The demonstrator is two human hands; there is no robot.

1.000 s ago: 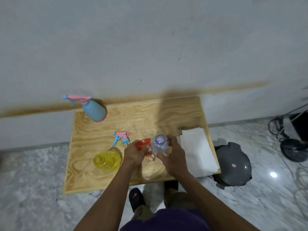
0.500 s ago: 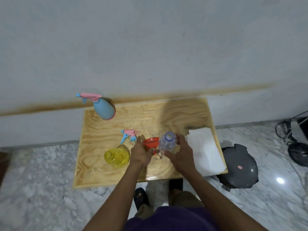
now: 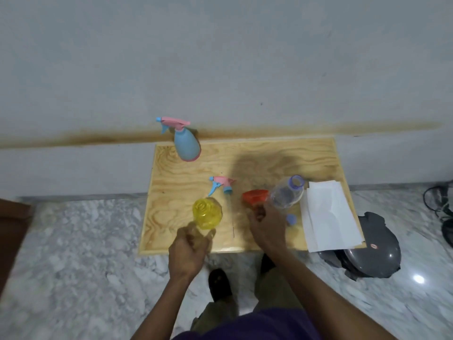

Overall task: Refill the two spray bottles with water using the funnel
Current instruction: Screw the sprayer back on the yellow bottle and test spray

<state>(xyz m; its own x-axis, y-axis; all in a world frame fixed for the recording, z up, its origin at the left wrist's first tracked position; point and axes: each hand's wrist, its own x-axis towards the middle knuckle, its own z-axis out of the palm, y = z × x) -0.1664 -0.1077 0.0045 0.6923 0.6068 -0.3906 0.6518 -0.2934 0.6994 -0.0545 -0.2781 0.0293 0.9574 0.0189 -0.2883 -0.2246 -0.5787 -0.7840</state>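
Note:
The open yellow spray bottle stands on the wooden table. Its pink and blue spray head lies just behind it. My left hand is blurred at the bottle's near side, with fingers spread around its base. My right hand grips a clear water bottle that is uncapped and tilted up to the right. The orange funnel is just left of that bottle, at my right fingers. I cannot tell whether they hold it. A small blue cap lies on the table by my right hand.
A blue spray bottle with a pink head stands at the table's back left corner, by the wall. White paper covers the right edge. On the marble floor are a grey lidded object and cables. My foot is below the table's front edge.
My left hand left the funnel and moved left to the yellow bottle. My right hand tilted the clear bottle to the right. The blue cap is now in sight on the table.

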